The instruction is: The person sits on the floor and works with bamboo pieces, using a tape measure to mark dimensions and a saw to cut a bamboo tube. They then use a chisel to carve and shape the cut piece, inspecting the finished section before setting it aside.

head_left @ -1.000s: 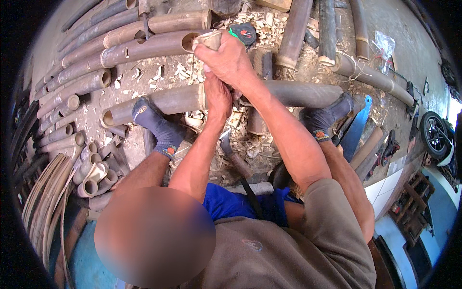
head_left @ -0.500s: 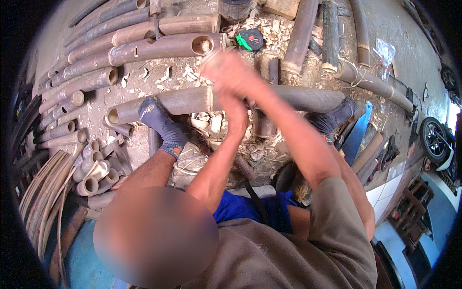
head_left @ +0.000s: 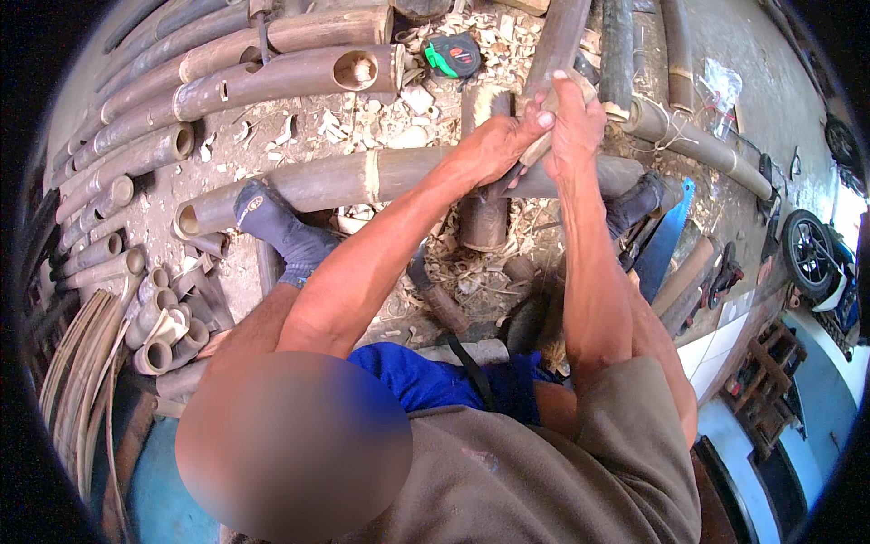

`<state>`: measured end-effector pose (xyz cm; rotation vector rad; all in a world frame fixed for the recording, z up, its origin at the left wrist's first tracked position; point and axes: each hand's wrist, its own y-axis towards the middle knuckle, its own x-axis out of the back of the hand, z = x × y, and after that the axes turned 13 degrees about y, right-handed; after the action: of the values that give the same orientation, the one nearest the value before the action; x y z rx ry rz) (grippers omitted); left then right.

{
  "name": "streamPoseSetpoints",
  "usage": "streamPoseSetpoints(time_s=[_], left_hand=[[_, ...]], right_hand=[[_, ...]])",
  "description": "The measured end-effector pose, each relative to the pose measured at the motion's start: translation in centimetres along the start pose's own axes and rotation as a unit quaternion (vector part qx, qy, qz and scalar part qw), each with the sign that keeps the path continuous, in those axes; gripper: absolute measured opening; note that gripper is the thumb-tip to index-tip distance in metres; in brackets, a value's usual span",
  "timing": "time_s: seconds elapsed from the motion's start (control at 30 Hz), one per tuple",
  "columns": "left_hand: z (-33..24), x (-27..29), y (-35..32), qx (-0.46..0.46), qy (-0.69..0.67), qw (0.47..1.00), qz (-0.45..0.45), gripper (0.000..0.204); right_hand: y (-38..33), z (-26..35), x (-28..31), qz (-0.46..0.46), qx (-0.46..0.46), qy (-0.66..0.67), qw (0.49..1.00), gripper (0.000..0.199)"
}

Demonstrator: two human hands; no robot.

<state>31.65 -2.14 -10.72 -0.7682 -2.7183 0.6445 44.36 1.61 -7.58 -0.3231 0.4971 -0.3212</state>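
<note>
My left hand (head_left: 506, 145) and my right hand (head_left: 575, 122) are close together over the right half of a long bamboo pole (head_left: 399, 174). Both are closed round a tool with a pale wooden handle (head_left: 542, 145). A narrow dark part extends from its lower end toward the pole; its exact kind is partly hidden by my fingers. The pole lies crosswise, with a sock-covered foot (head_left: 272, 222) against its left part and another (head_left: 634, 204) at its right end. Under it, a short bamboo piece (head_left: 485, 225) points toward me.
Bamboo poles (head_left: 281, 83), some with cut holes, lie at the far left. A black-and-green tape measure (head_left: 453, 56) sits among pale shavings (head_left: 408, 118). Nearer me is a brown wooden handle (head_left: 444, 308). A blue saw (head_left: 666, 238) leans at right, with bamboo strips (head_left: 82, 372) at left.
My hands, blurred and crossed above the pole's middle before, have swung to the right and now hold the tool more steadily. The view has shifted slightly.
</note>
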Motion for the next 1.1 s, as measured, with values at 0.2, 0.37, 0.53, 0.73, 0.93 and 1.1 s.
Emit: streamPoseSetpoints(time_s=[0.2, 0.37, 0.53, 0.73, 0.93, 1.1], left_hand=[[-0.6, -1.2, -0.2, -0.06, 0.064, 0.995, 0.05, 0.102], [0.2, -1.6, 0.5, -0.12, 0.163, 0.967, 0.154, 0.102], [-0.9, 1.1, -0.2, 0.047, 0.051, 0.991, 0.116, 0.089], [1.2, 3.9, -4.0, 0.092, -0.015, 0.968, -0.234, 0.101], [2.9, -0.6, -7.3, 0.069, -0.145, 0.889, -0.429, 0.095], [4.7, -6.0, -6.3, 0.074, -0.316, 0.716, -0.619, 0.086]], right_hand=[[-2.7, -0.7, 3.7, -0.064, 0.048, 0.088, 0.993, 0.015], [-5.7, -2.5, 5.4, -0.165, 0.146, 0.152, 0.963, 0.016], [-2.4, -1.9, 1.2, -0.072, 0.069, 0.103, 0.99, 0.018], [2.2, -4.1, -7.4, 0.214, -0.195, 0.008, 0.957, 0.026], [-0.1, -7.2, -10.9, 0.401, -0.276, -0.143, 0.861, 0.03], [-4.2, -12.1, -10.7, 0.609, -0.105, -0.381, 0.687, 0.052]])
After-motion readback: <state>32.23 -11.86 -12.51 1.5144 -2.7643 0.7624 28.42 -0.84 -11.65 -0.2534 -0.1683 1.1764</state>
